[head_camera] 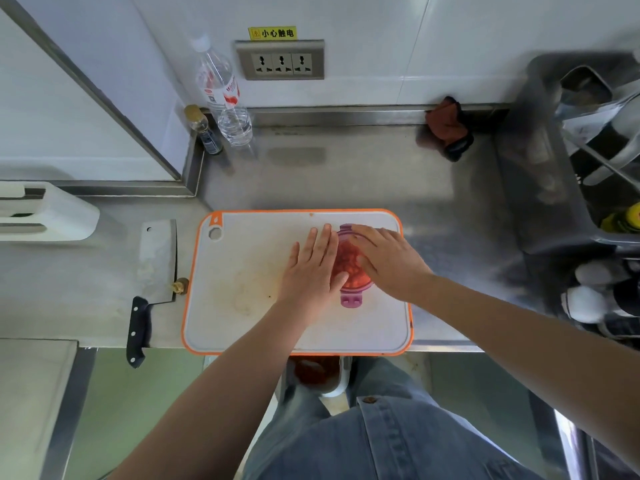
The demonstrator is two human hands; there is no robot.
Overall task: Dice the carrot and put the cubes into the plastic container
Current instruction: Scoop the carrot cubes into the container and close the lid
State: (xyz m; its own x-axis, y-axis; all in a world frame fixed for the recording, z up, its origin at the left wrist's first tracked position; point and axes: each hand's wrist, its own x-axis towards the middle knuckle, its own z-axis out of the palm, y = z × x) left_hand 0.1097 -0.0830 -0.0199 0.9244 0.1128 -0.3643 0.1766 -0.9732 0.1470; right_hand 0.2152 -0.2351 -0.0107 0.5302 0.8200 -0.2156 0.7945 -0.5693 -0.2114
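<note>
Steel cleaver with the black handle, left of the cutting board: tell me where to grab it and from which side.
Grip the steel cleaver by its black riveted handle, coming from the near side. The blade lies flat on the steel counter, but the handle's end overhangs the near edge, so it can probably be wrapped fully.

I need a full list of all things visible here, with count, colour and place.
cutting board: 1, white with orange rim, counter centre
plastic container: 1, clear with purple clips, on the board
carrot cubes: many, orange, inside the container
cleaver: 1, steel with black handle, left of board
water bottle: 1, clear, back wall
small bottle: 1, dark, beside water bottle
cloth: 1, red-black, back right
left hand: 1, flat on container
right hand: 1, on container
</note>
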